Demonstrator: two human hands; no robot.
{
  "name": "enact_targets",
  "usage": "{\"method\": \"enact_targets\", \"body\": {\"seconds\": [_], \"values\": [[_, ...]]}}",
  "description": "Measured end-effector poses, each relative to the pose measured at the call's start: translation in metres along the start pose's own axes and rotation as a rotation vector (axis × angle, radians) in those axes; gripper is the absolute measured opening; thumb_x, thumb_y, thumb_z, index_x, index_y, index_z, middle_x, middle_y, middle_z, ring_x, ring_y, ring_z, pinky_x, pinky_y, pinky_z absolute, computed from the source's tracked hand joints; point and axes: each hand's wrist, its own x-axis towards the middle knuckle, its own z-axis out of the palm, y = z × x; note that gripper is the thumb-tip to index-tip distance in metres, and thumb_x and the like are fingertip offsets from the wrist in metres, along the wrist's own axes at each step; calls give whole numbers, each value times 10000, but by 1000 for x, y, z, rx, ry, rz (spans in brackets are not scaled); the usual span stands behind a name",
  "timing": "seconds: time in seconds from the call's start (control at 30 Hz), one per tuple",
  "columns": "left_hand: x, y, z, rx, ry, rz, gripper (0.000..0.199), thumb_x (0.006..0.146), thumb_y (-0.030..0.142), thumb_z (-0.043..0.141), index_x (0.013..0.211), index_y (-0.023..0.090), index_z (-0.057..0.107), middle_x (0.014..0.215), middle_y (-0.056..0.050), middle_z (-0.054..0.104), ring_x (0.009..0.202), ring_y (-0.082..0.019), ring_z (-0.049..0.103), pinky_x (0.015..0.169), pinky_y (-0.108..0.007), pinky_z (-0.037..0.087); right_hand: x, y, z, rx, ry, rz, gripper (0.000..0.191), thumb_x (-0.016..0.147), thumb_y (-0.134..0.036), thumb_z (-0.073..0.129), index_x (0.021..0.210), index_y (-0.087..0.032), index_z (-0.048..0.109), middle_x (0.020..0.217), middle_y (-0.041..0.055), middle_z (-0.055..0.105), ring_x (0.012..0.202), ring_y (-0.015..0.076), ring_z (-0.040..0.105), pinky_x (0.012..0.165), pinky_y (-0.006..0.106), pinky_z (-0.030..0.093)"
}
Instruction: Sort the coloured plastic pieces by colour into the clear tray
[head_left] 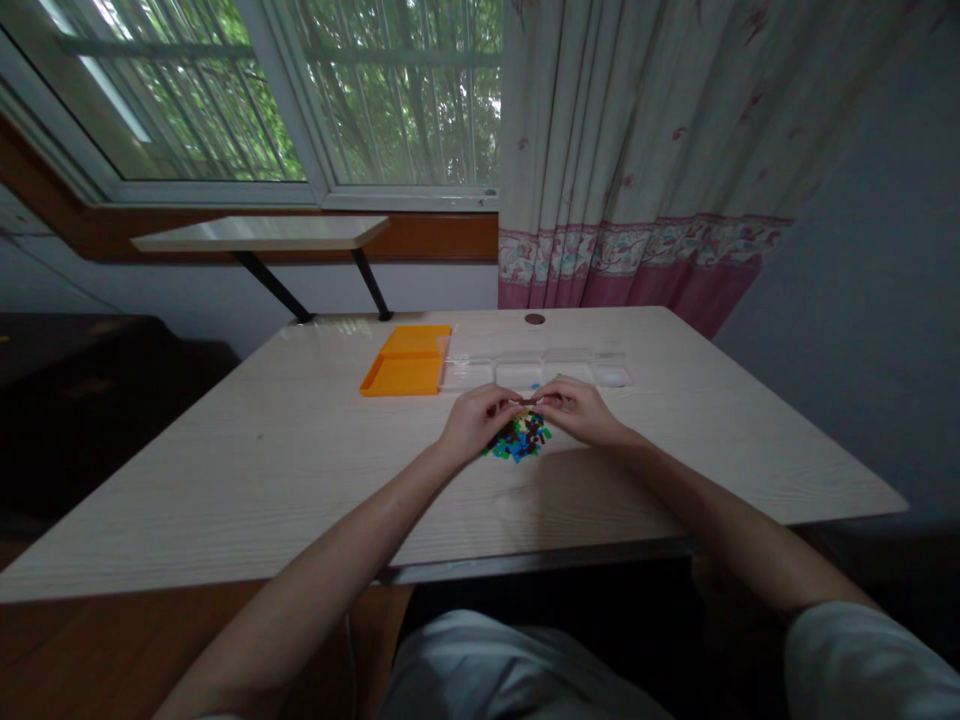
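Over the middle of the table, my left hand [481, 414] and my right hand [576, 408] meet at a small dark brown piece [528, 402]. Fingertips of both hands pinch it, one hand at each end. Just below and between them lies a pile of small blue, green, brown and yellowish pieces [519, 438], partly hidden by my left hand. Behind the hands is a clear plastic tray [517, 370] with several compartments; a small blue piece [535, 386] shows at its front edge.
An open orange case [405, 374] lies left of the clear tray. A raised shelf [262, 233] on black legs stands at the table's back left. Patterned curtains [600, 200] hang behind the table [300, 480].
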Motion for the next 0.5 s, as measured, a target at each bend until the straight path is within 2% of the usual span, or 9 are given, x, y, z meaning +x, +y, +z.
{"method": "enact_targets", "body": {"seconds": [0.23,0.5], "values": [[0,0,1,2,24,15,136,785,271,596,859,168,647,744,-22,641,616,-101,535,576,-212,417,0,-2,-2,-41,15,-60,163,804,-314,582,874,-187,656,738,31,602,677,130,533,650,260,428],[-1,2,-1,-11,-1,42,168,804,277,570,896,167,657,741,-25,631,601,-93,515,564,-204,400,0,0,-1,-55,48,-89,127,800,-283,590,857,-187,650,734,26,606,691,129,544,643,250,426]]}}
